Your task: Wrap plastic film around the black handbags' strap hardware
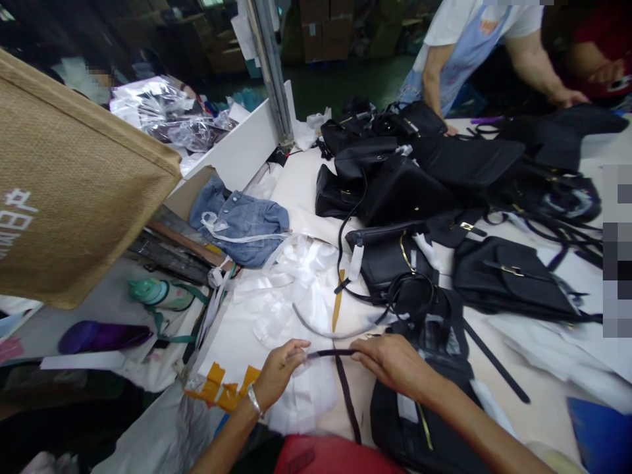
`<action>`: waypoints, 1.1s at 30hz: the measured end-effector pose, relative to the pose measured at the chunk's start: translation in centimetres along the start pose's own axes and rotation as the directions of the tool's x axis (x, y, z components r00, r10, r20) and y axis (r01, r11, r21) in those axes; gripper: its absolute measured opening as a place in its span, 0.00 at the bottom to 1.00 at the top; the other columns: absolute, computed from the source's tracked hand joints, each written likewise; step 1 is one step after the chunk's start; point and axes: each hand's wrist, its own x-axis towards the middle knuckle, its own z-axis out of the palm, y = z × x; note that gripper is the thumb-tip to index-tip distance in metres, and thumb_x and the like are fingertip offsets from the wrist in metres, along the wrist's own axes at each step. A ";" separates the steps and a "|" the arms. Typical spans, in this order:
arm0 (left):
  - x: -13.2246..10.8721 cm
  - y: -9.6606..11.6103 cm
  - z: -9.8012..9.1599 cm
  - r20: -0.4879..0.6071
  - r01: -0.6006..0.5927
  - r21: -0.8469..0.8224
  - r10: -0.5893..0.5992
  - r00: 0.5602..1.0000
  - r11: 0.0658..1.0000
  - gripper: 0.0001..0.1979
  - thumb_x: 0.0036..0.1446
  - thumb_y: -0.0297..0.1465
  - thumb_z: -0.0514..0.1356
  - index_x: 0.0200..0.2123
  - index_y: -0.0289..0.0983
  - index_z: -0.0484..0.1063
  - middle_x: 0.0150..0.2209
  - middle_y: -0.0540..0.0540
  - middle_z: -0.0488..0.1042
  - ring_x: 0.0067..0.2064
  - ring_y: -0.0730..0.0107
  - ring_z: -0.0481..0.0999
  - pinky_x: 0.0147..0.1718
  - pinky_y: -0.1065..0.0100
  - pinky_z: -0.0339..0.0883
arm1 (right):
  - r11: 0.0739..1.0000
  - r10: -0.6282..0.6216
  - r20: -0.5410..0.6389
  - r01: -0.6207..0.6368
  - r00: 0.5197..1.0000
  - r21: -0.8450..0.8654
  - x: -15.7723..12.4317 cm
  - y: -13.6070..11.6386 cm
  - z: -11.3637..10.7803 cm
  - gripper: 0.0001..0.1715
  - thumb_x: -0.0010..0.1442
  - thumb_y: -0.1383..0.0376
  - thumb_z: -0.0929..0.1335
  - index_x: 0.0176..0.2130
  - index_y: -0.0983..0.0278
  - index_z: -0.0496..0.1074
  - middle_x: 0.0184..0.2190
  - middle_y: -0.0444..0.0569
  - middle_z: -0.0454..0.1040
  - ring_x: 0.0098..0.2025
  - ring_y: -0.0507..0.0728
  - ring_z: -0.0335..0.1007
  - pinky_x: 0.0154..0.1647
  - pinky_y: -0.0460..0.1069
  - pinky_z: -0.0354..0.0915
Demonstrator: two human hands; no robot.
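A narrow black strap (pixel 330 353) stretches level between my two hands over the near part of the table. My left hand (pixel 282 368), with a bracelet on its wrist, pinches the strap's left end. On the other side, my right hand (pixel 395 363) grips it with thumb and fingers. A second dark strap (pixel 346 398) hangs below, crossing behind the held one. Beneath my right forearm lies a black backpack (pixel 390 421) with a gold zip. Thin white wrapping sheets (pixel 301 289) spread out just beyond my left hand.
Black bags (pixel 390 191) are heaped across the table, another backpack (pixel 513 276) at right. Denim cloth (pixel 241 217) lies at the left edge, near yellow tape pieces (pixel 217 385). A burlap bag (pixel 83 178) juts in at left. A co-worker (pixel 459 59) in an apron handles bags opposite.
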 end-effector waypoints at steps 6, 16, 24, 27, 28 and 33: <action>0.6 -0.3 0.8 0.096 0.105 -0.158 -0.090 0.991 0.982 0.11 0.55 0.36 0.58 0.36 0.35 0.71 0.31 0.47 0.76 0.34 0.68 0.72 0.35 0.70 0.62 | 0.997 -0.026 0.030 0.028 0.999 -0.068 0.0 0.1 0.0 0.17 0.65 0.58 0.57 0.37 0.60 0.71 0.29 0.49 0.76 0.34 0.56 0.71 0.32 0.47 0.53; 0.3 1.5 1.4 0.034 -0.026 0.121 0.022 0.999 0.992 0.11 0.57 0.36 0.55 0.29 0.37 0.71 0.26 0.51 0.71 0.30 0.71 0.69 0.31 0.71 0.58 | 0.997 -0.070 0.099 0.072 0.993 -0.007 -0.3 0.3 -0.3 0.16 0.65 0.58 0.58 0.39 0.60 0.71 0.28 0.48 0.76 0.32 0.55 0.72 0.30 0.47 0.52; 0.0 3.1 3.6 0.099 -0.225 0.378 0.202 0.974 0.898 0.12 0.62 0.35 0.49 0.30 0.38 0.68 0.31 0.48 0.72 0.37 0.67 0.69 0.37 0.68 0.59 | 0.997 -0.053 0.091 0.048 0.994 0.058 0.9 -2.2 2.2 0.15 0.62 0.56 0.63 0.46 0.61 0.64 0.30 0.48 0.76 0.34 0.57 0.73 0.30 0.46 0.54; 0.1 2.8 4.0 0.134 -0.260 0.414 0.224 0.965 0.872 0.12 0.63 0.35 0.47 0.31 0.38 0.66 0.31 0.47 0.72 0.36 0.67 0.69 0.36 0.68 0.59 | 0.992 -0.096 0.083 0.089 0.992 0.086 1.3 -2.9 3.8 0.21 0.62 0.58 0.64 0.52 0.64 0.59 0.32 0.50 0.75 0.36 0.58 0.72 0.32 0.47 0.56; 0.2 2.7 3.9 0.137 -0.251 0.417 0.212 0.967 0.873 0.12 0.63 0.34 0.47 0.31 0.39 0.66 0.31 0.48 0.72 0.35 0.67 0.69 0.35 0.68 0.59 | 0.988 -0.122 0.073 0.115 0.990 0.099 1.4 -2.7 4.1 0.24 0.62 0.60 0.64 0.54 0.65 0.56 0.34 0.51 0.75 0.37 0.58 0.71 0.33 0.47 0.57; 0.6 2.0 3.0 0.077 -0.137 0.419 0.115 0.990 0.898 0.12 0.62 0.36 0.48 0.30 0.40 0.65 0.28 0.50 0.71 0.32 0.68 0.70 0.31 0.70 0.59 | 0.994 -0.095 0.017 0.094 0.995 0.059 1.2 -0.2 3.5 0.16 0.62 0.64 0.62 0.50 0.65 0.62 0.35 0.52 0.73 0.40 0.58 0.68 0.39 0.49 0.57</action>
